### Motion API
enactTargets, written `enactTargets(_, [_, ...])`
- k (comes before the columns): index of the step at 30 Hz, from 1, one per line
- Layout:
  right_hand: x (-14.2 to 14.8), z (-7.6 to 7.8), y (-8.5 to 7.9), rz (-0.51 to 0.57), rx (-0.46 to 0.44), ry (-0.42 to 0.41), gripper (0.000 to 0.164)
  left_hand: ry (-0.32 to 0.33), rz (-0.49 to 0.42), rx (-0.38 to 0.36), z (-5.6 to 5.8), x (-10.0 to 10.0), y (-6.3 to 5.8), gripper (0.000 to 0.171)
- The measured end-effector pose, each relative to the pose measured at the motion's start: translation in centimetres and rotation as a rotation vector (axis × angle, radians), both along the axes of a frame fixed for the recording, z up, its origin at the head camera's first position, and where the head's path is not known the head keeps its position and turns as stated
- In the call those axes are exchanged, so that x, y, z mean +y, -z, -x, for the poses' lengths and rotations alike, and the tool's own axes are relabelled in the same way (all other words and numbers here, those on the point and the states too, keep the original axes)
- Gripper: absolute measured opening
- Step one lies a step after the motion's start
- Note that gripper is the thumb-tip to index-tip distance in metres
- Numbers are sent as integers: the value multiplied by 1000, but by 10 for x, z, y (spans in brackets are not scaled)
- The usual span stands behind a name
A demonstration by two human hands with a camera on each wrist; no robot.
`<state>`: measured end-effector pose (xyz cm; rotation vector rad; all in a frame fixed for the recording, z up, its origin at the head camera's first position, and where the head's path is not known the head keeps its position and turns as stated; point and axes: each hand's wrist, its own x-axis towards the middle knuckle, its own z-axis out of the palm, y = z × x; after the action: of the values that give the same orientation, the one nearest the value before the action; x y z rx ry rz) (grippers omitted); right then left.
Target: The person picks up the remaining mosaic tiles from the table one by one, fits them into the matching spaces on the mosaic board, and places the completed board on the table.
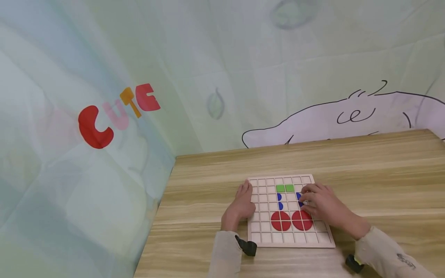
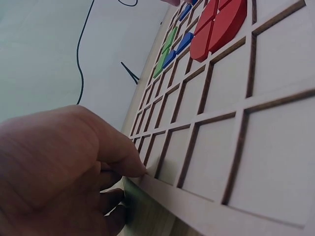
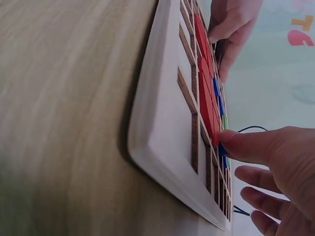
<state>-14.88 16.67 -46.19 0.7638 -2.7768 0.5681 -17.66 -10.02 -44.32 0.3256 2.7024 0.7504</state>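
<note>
A pale wooden grid board [image 1: 257, 244] lies on the table. Two green squares [image 1: 280, 188] sit near its top, with blue half-round pieces [image 1: 281, 206] below them in a left column. Lower down, red quarter-round pieces [image 1: 276, 216] form two circles. My left hand [image 1: 241, 204] holds the board's left edge, its thumb on the rim in the left wrist view. At the right column, my right hand [image 1: 325, 202] pinches a blue piece [image 3: 223, 149] just above the right red circle; the fingertips partly cover the blue pieces there.
The wood-grain table [image 1: 205, 185] extends around the board on all sides. Behind and to the left hangs a printed cloth [image 1: 208, 58] with coloured letters and a line drawing. Dark bands [image 1: 247, 247] are on both wrists.
</note>
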Motion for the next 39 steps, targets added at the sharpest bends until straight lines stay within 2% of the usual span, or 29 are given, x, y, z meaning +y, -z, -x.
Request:
enactTargets(22, [-1,1,2,21,-19,17,15,14,4,15,1,-2,2,68])
enactTargets(33, [2,1,-1,58,4,28,5,16,-11,16,0,-3,3,67])
enactTargets(39, [9,3,-6,69,60,48,7,14,-16,9,0,-2,2,66])
